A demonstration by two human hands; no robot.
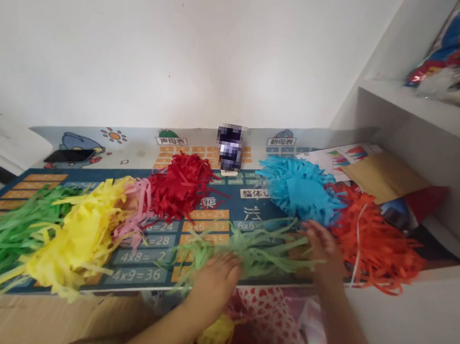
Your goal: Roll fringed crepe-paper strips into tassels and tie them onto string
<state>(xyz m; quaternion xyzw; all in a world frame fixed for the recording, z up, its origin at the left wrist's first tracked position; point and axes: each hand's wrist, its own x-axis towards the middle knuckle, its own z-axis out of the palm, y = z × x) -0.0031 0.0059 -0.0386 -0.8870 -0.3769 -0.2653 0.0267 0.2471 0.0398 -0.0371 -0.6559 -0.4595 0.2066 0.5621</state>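
A loose bundle of light green paper strips (263,249) lies across the front middle of the table, between my two hands. My left hand (218,274) is on the left part of the bundle, its fingers curled together over the strips. At the bundle's right end is my right hand (325,251), its fingers stretched out and slightly bent, just touching or beside the strip tips; blur hides the exact contact. Behind the right hand sits a blue paper pom-pom (305,188). An orange-red paper pom-pom (378,242) lies to its right.
Left of my hands lie a red pom-pom (183,184), pink strips (135,208), a yellow bunch (83,235) and green strips (11,237). The printed table mat (136,274) meets the wall. A brown envelope (385,175) is at right, below a shelf (440,111). A heart-patterned cloth (270,321) hangs below.
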